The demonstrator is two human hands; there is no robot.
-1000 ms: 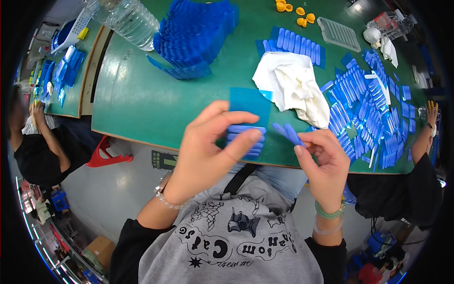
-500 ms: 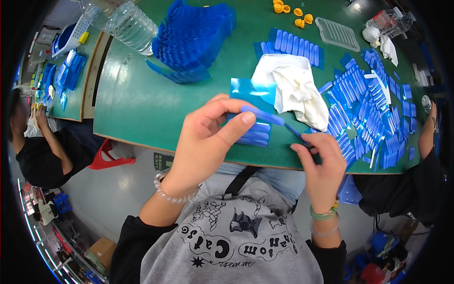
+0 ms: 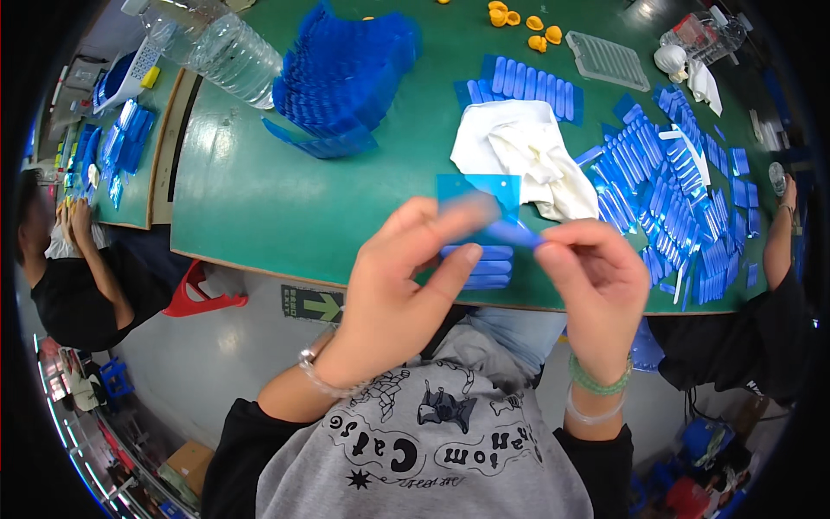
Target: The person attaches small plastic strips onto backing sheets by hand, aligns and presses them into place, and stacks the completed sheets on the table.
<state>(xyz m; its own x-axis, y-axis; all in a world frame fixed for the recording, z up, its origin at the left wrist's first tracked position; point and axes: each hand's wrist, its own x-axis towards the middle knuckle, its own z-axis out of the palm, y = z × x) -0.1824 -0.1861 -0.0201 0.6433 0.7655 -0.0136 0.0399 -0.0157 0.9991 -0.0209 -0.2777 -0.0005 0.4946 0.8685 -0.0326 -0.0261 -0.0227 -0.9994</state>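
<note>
My right hand [image 3: 596,285] pinches one end of a slim blue plastic strip [image 3: 516,233] between thumb and fingers. The strip slants toward my left hand [image 3: 406,285], whose index finger is smeared by motion over its far end. The left thumb stands apart from that finger, with a gap between them. Under the hands, near the table edge, lies a translucent blue sheet [image 3: 454,189] with several blue strips [image 3: 486,266] side by side on its lower part. Just beyond is a crumpled white cloth [image 3: 510,143].
Fanned blue sheets [image 3: 337,86] lie beside a large clear bottle [image 3: 220,52] at the far left. A heap of strip-covered blue sheets [image 3: 666,199] spreads on the right. Yellow caps [image 3: 536,41] and a ribbed clear tray [image 3: 608,60] are at the back. People work on either side.
The strip has passed from my left thumb and index finger to my right hand. My left fingers have parted. The dark slender piece seen earlier in my right hand no longer shows.
</note>
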